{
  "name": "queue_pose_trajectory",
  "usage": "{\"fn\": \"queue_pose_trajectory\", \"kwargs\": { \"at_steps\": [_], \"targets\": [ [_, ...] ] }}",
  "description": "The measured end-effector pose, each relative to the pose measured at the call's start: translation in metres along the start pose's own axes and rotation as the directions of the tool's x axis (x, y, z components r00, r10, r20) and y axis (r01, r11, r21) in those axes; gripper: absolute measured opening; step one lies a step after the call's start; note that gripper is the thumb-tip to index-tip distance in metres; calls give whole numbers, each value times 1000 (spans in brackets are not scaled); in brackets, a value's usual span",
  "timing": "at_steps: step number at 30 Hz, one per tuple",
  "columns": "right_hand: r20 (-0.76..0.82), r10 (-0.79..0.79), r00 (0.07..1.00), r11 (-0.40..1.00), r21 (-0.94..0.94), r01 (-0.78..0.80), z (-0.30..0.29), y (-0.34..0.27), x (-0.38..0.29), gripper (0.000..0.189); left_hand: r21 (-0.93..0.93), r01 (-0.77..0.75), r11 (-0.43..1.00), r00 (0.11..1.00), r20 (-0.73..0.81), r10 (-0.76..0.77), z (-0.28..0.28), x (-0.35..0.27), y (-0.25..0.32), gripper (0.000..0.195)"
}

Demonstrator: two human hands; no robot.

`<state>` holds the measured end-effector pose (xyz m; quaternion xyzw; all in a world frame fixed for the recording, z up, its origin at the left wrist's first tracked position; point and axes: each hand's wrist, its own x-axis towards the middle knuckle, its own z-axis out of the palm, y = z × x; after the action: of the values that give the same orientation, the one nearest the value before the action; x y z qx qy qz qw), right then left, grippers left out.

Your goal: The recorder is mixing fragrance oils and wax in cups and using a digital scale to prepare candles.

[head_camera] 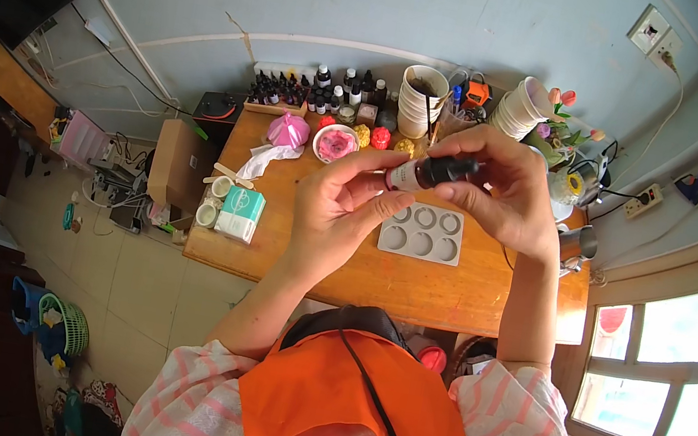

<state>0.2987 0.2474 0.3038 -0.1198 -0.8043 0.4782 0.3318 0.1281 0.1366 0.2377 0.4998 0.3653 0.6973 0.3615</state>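
A small dropper bottle (405, 177) with a white label and a black cap is held tilted above the table. My left hand (345, 197) grips its labelled body between fingers and thumb. At the black cap and rubber bulb (450, 171), my right hand (498, 194) has its thumb and fingers closed round the top. Whether the cap is loose cannot be seen. Below the hands lies a grey silicone mold (421, 244) with several round cavities, partly covered by my left hand.
On the wooden table (312, 274) stand a bowl of pink cream (336, 144), a pink piping bag (289, 130), a tissue pack (241, 214), and small cups (207, 215). Behind are a rack of dropper bottles (279, 90), stacked paper cups (419, 108) and a metal pitcher (576, 246) at right.
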Motion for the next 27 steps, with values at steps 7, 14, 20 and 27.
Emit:
{"fn": "queue_pose_trajectory", "kwargs": {
  "at_steps": [7,14,20,27],
  "targets": [
    [-73,356,932,910,-199,-363,-4,105,20,20,228,380,896,919,-202,-338,-48,-33,-41,18],
    [-179,554,813,659,-502,-560,36,264,-3,29,312,649,694,754,-388,-531,-100,-95,-58,28],
    [-201,544,815,576,-617,-537,62,327,-13,29,361,599,715,798,-347,-493,-127,-131,-69,20],
    [-158,619,770,529,-641,-557,73,339,-10,35,545,595,591,795,-286,-535,-151,-142,-73,17]
  ]
}}
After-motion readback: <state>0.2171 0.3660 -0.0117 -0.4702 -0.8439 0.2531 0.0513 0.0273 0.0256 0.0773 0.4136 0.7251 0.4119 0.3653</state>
